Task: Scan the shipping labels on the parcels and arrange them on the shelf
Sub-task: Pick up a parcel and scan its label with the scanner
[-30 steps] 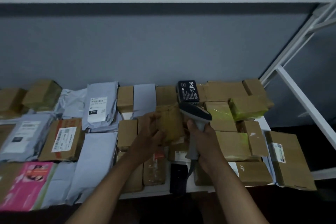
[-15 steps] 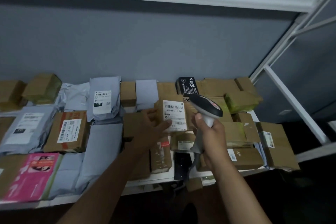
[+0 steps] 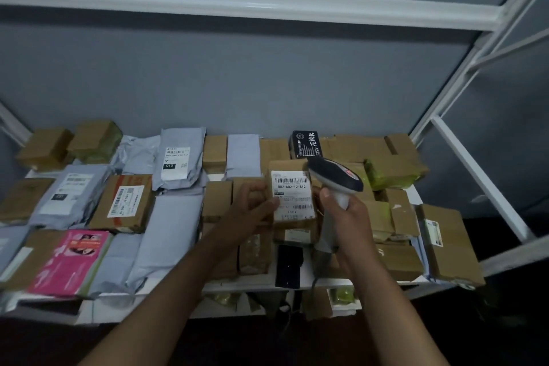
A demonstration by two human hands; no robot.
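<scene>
The left hand [image 3: 252, 205] grips a small cardboard box [image 3: 292, 196] by its left edge; it looks light and stiff. The right hand [image 3: 346, 212] grips the scanner [image 3: 335, 178].

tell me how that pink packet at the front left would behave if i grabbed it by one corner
The pink packet looks flat and thin, so it would probably sag. Its surface looks glossy, so it may slip. It overhangs the shelf edge, so a push could tip it off.

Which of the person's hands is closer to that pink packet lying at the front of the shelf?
Left. The left hand holds a labelled box mid-shelf, right of the pink packet; the right hand, gripping the scanner, is farther right.
</scene>
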